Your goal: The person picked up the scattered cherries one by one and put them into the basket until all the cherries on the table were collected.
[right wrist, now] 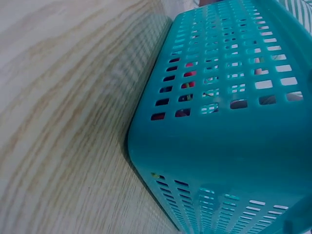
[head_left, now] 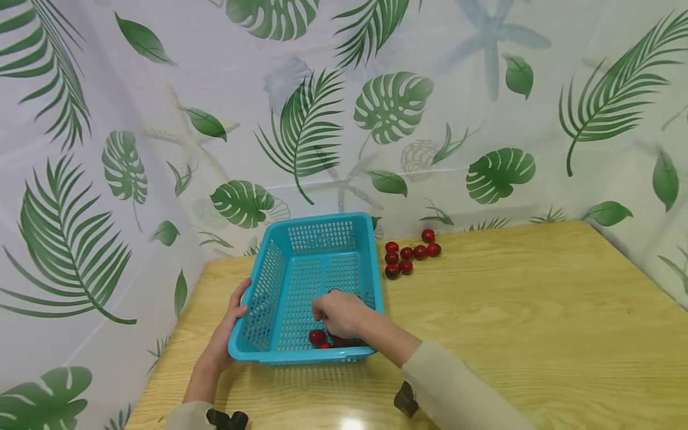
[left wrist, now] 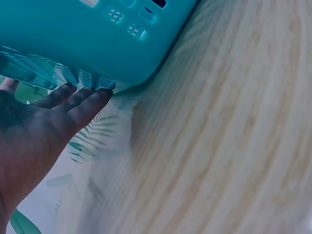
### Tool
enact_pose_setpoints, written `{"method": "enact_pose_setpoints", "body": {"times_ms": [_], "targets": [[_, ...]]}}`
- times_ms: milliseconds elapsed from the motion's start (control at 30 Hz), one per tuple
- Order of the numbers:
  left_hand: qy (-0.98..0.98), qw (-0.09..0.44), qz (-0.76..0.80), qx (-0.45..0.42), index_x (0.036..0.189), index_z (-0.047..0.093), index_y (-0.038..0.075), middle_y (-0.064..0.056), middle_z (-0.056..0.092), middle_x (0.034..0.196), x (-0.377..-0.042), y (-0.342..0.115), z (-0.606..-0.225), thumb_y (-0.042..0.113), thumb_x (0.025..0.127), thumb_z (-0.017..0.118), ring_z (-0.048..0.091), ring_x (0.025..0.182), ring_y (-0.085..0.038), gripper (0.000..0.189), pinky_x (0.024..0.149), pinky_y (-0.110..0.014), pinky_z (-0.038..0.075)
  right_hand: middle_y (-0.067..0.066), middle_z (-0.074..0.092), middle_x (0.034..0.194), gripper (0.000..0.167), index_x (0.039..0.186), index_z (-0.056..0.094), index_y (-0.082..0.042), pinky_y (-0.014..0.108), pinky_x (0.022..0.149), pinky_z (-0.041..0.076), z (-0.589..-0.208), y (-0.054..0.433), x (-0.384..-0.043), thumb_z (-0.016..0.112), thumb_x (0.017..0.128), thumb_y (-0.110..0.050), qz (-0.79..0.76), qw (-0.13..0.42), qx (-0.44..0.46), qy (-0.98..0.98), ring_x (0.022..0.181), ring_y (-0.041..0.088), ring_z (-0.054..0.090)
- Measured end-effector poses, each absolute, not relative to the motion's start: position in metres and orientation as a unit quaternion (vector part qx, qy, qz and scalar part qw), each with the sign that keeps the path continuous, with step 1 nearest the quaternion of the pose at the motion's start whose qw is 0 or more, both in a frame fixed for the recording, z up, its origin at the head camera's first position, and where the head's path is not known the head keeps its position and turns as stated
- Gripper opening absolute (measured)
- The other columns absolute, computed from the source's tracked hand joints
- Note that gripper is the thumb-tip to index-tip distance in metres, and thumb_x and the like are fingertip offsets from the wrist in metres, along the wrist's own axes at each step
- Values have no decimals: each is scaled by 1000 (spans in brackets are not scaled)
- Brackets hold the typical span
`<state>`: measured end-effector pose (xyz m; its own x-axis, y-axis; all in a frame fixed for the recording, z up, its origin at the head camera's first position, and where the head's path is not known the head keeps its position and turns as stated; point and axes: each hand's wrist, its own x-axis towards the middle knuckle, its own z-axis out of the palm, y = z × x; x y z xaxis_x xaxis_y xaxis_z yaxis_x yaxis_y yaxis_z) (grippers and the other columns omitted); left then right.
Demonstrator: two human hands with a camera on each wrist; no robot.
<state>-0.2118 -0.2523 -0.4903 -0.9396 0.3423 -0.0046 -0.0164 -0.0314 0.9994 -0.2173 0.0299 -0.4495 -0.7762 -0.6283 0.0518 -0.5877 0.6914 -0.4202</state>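
A blue perforated plastic basket (head_left: 322,355) stands on the wooden table. My left hand (head_left: 223,331) rests against the outside of its left wall near the rim; in the left wrist view its straight fingers (left wrist: 92,105) touch the basket side. My right hand (head_left: 341,313) reaches down inside, over the near right corner, with curled fingers. Just under the fingertips is a dark red cherry (head_left: 317,337), its thin stem running up to them. Other cherries (head_left: 325,345) lie beside it on the basket floor, partly hidden by the hand. Through the wall holes, the right wrist view shows red bits of cherries (right wrist: 189,74).
Several loose cherries (head_left: 407,253) lie in a group on the table, right of the basket's far end. The wooden table (head_left: 510,310) stretches to the right. A leaf-patterned cloth (head_left: 419,119) hangs behind and at the left.
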Motion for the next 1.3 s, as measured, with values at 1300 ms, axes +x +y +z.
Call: {"method": "enact_pose_setpoints", "body": {"times_ms": [1300], "targets": [[677, 132, 716, 107, 159, -1, 29, -12, -7, 164, -212, -252, -490, 26, 106, 22, 8, 142, -47, 58, 97, -46, 40, -7, 57, 71, 13, 79, 63, -13, 22, 54, 41, -448, 30, -215, 61, 91, -8, -229, 12, -343, 911, 62, 5, 47]]}}
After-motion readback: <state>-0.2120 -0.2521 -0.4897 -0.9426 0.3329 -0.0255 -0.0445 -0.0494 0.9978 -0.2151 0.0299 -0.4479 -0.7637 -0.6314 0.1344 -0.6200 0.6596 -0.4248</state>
